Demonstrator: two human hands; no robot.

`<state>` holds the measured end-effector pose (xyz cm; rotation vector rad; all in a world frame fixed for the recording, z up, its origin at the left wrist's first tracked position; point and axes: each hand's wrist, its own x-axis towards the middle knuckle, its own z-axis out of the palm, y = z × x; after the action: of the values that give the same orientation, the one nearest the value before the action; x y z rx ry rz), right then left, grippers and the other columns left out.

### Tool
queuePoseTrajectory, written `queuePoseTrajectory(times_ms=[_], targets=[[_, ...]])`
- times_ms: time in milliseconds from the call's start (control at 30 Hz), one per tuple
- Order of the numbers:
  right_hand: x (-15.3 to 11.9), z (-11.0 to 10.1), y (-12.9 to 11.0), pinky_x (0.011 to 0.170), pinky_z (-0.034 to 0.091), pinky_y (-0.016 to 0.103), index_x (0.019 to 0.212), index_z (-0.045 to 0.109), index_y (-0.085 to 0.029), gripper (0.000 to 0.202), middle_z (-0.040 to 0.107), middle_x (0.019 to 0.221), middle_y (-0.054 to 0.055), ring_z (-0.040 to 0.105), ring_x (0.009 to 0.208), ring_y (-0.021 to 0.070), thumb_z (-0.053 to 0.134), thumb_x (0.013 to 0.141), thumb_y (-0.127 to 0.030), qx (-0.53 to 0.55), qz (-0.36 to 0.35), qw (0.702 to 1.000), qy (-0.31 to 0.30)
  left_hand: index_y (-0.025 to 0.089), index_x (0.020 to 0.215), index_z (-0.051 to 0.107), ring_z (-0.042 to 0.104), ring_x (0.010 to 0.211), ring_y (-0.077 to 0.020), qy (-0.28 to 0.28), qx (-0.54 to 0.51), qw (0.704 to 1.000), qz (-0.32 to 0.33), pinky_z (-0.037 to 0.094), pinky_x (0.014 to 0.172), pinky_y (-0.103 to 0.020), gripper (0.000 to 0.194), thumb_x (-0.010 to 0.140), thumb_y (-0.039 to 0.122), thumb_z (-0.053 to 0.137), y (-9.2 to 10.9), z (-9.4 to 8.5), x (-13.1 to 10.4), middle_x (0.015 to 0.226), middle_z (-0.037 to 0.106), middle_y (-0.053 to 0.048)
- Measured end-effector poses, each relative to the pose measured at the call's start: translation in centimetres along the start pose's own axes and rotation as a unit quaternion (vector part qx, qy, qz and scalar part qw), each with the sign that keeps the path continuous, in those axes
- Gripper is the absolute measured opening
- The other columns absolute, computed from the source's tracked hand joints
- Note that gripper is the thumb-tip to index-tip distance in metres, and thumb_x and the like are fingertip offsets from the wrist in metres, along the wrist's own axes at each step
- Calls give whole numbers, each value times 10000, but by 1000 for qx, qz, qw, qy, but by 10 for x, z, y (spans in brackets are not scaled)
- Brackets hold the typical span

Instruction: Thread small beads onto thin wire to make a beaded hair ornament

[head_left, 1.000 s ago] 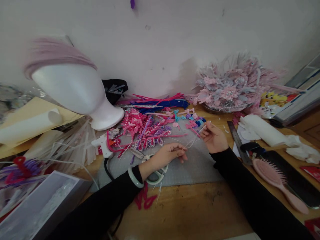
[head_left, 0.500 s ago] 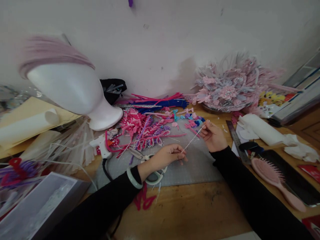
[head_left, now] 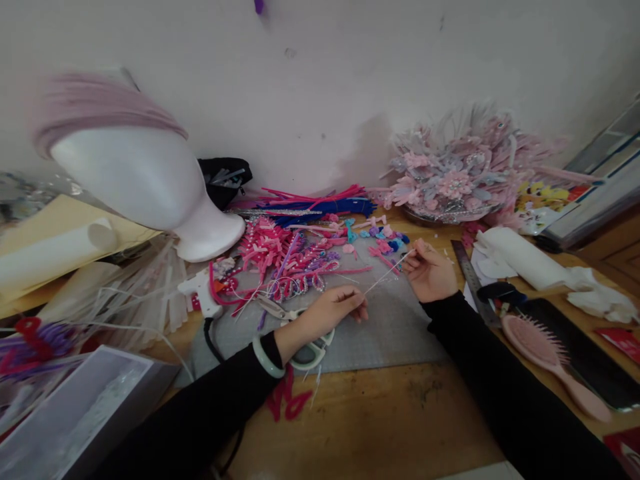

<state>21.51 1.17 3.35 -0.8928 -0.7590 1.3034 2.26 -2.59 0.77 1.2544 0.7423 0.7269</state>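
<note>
Thread (head_left: 389,272), thin and pale, slants over a grey mat (head_left: 395,343), its lower part held between the curled fingers of the left hand (head_left: 344,307) and its upper part pinched by the thumb and fingertips of the right hand (head_left: 433,272) at two o'clock. Scissors (head_left: 308,366) lie at seven o'clock from the left hand, and a heap of pink stems (head_left: 267,247) spreads at ten o'clock. From the right hand, a pink hairbrush (head_left: 536,340) rests at four o'clock, and an arrangement of pink flowers (head_left: 456,185) stands at one o'clock.

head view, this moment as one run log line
left hand: pinching white strand | right hand: pinching same strand | strand: spanning between hands | gray mat: below
</note>
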Motion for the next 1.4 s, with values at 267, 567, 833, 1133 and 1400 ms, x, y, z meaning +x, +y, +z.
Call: queuePoseTrajectory(times_ms=[267,567,833,1133,1400], targets=[[0,3,-2,392,320,195,567,469,-194,217,507,563,-55,378,420,41,671,591,-269,5,15,1000,4,120,666,551,503,518,-70,1,13,1000,-23,381,557,-208,192,646,294,630,-5,-2,1,625,612,-21],[-3,5,-4,351,302,167,556,460,-186,246,491,471,-60,405,377,40,695,554,-258,0,59,998,-25,137,801,563,497,557,-64,-40,49,998,0,391,574,-203,167,719,283,562,-12,-1,-1,671,582,-3],[0,2,-2,359,318,156,554,433,-180,249,477,455,-64,392,362,32,678,574,-216,22,47,998,-24,118,771,529,527,633,-90,-58,59,996,14,419,640,-232,285,809,373,408,-7,0,-3,718,570,-33],[1,1,3,357,311,161,577,444,-183,216,471,468,-64,395,370,32,654,616,-218,10,51,999,-7,135,872,512,518,667,-82,-99,139,985,5,417,672,-232,210,817,305,402,-8,1,-6,790,584,-32],[-3,6,3,357,284,161,562,448,-177,243,462,453,-66,389,369,28,679,573,-250,3,62,998,-26,175,894,580,529,803,-117,-189,382,892,152,385,758,-250,198,800,182,406,6,4,-11,874,620,-38]])
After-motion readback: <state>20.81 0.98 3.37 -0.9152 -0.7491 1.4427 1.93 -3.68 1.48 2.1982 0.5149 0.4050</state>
